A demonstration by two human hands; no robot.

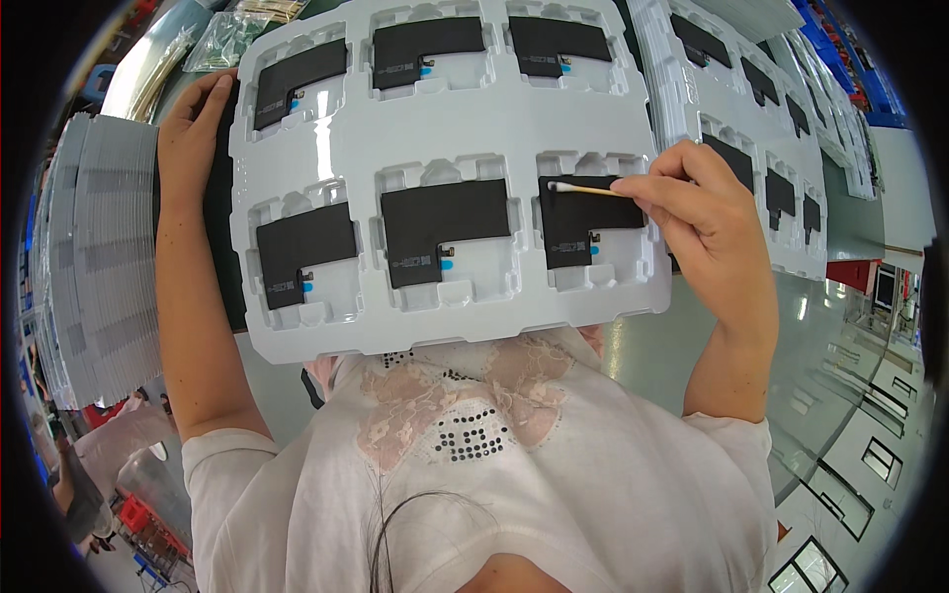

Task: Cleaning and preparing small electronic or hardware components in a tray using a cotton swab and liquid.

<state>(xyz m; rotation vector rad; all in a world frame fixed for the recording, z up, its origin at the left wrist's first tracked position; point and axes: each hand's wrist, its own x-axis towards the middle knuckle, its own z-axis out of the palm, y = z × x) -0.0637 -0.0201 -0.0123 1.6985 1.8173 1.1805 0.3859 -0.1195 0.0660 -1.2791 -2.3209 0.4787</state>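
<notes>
A white plastic tray (pixel 445 128) lies before me, with several black L-shaped battery packs in its moulded pockets. My right hand (pixel 707 212) pinches a cotton swab (pixel 593 190) between thumb and fingers. The swab's white tip lies over the upper left part of the front right battery pack (pixel 565 222); whether it touches the surface is hard to tell. Beside the tray's far left edge rests my left hand (pixel 193 124), its fingers stretched and holding nothing. Small connectors and blue tabs show in the inner corners of the packs, including the front middle battery pack (pixel 415 222).
On the right stands a second tray stack (pixel 736 128) with more black packs. A tall stack of clear trays (pixel 109 257) is at the left. Bags of swabs (pixel 163 59) lie at the back left. Another person's sleeve (pixel 124 440) shows at lower left.
</notes>
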